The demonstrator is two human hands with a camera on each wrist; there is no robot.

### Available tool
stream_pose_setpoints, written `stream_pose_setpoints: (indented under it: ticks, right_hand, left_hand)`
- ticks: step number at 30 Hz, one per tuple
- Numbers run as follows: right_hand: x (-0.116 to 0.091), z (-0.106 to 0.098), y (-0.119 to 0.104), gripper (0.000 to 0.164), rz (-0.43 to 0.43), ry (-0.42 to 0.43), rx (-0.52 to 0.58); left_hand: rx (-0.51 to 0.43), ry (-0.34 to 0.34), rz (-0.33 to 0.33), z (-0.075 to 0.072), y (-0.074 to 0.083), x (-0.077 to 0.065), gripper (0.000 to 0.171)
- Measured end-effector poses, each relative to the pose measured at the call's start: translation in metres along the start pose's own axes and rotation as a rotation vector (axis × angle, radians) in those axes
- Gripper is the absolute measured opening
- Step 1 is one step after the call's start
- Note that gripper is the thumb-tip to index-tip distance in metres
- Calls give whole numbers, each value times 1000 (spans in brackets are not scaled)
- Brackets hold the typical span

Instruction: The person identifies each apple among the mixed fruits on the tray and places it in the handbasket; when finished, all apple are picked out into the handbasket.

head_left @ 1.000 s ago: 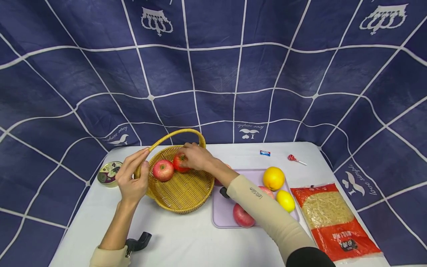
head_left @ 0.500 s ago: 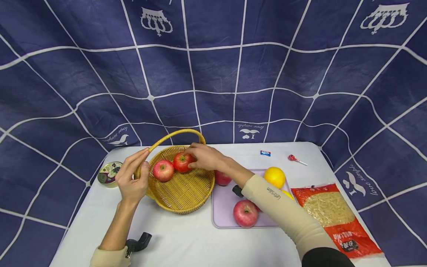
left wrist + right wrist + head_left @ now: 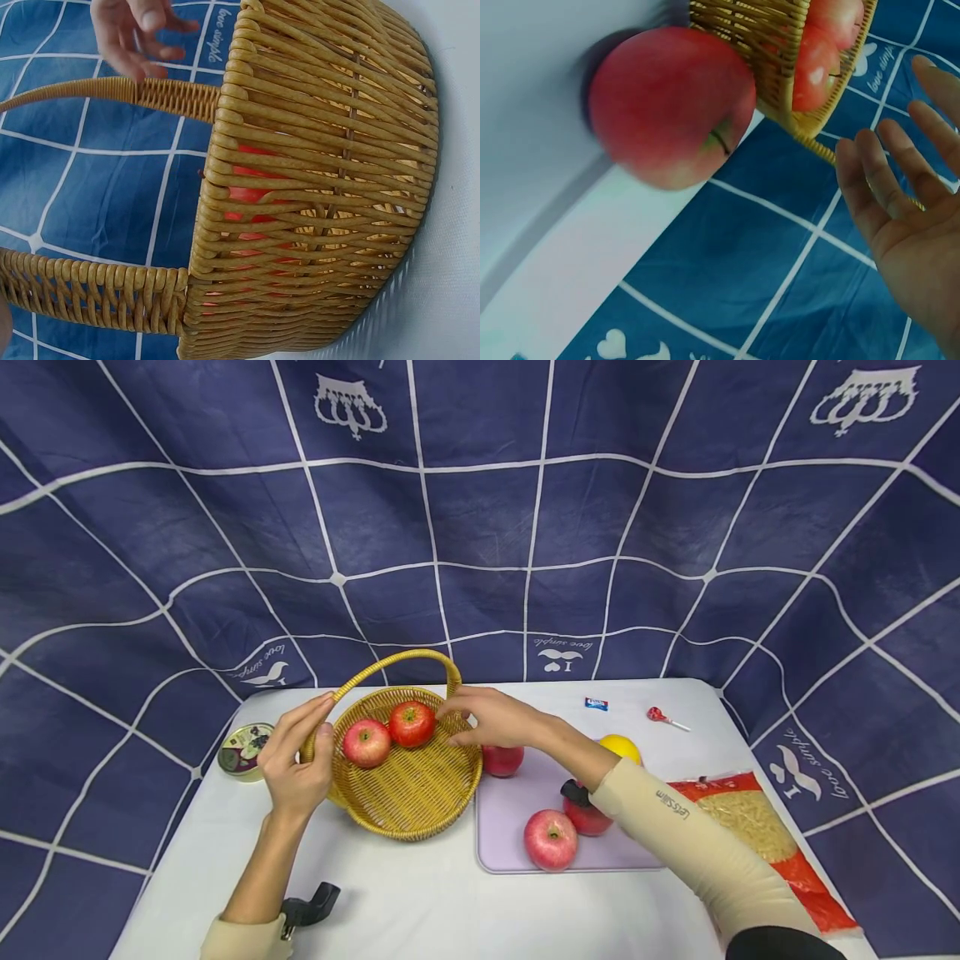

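A wicker basket with an arched handle stands left of centre. Inside lie a pinkish-red apple and, touching it, a brighter red tomato. My left hand holds the near left part of the handle between fingers and thumb; in the left wrist view, only a sliver of it shows at the edge. Over the basket's right rim, my right hand is spread with nothing in it, fingers pointing toward the tomato. The right wrist view shows its palm and an apple on the tray close by.
Right of the basket is a lilac tray with several apples and an orange, partly behind the right sleeve. A noodle bag lies farther right. Behind are a small candy and a lollipop; a round tin sits left.
My right hand has let go of the tomato in the basket and drawn back to the right, its fingers opening. The left hand has stayed on the handle.
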State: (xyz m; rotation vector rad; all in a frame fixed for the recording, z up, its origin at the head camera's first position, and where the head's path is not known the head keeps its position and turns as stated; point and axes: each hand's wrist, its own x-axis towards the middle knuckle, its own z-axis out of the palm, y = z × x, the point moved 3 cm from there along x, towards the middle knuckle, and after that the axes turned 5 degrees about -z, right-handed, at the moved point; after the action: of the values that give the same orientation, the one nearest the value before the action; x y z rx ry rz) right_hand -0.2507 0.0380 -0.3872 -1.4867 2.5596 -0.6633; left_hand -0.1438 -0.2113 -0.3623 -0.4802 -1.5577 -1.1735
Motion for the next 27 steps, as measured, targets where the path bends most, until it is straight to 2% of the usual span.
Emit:
stream_pose_setpoints:
  ticks: [8, 12, 21, 27]
  right_hand:
    - [-42, -11, 8, 41, 48, 16, 132]
    - [-62, -14, 14, 40, 72, 17, 155]
    - [-100, -16, 24, 41, 133, -27, 232]
    - [-120, -9, 25, 46, 173, -69, 297]
  left_hand:
    - [-2, -4, 0, 1, 0, 0, 20]
    - [-1, -3, 2, 1, 0, 0, 20]
    - [0, -2, 2, 1, 0, 2, 20]
    - [5, 0, -1, 1, 0, 1, 22]
